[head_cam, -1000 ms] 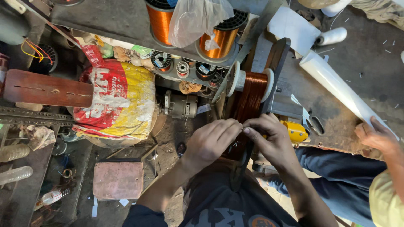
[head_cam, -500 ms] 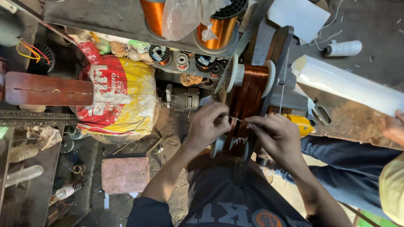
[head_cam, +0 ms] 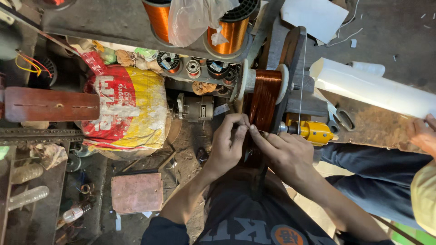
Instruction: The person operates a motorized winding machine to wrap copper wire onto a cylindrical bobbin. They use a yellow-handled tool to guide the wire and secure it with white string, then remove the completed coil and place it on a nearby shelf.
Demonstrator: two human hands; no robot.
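At the far left of the frame a dark red wooden block (head_cam: 50, 105) lies flat, with clear plastic bottles (head_cam: 27, 181) below it in the lower left. Right of the block sits a bulging red and yellow sack (head_cam: 131, 109), and beneath that a reddish brick (head_cam: 136, 193) rests on the dirty floor. Along the top edge two orange-copper wire spools (head_cam: 229, 34) stand on a grey shelf, partly covered by a clear plastic bag (head_cam: 190, 18). A small grey motor (head_cam: 196, 107) sits just right of the sack.

At the middle of the frame the left hand (head_cam: 227, 145) has its fingers (head_cam: 238, 129) pinched shut on a fine wire, close against the coil of dark copper wire (head_cam: 262, 97), which is wound on a white-flanged bobbin just above both hands. The right hand (head_cam: 284, 152) meets the left, its fingers (head_cam: 256, 134) likewise pinching at the same spot; the strand itself is too thin to make out clearly. Just right of the coil is a yellow fitting (head_cam: 315, 131). Further right a white roll (head_cam: 377, 88) lies slantwise, and at the right edge another person's hand (head_cam: 422, 134) touches it.
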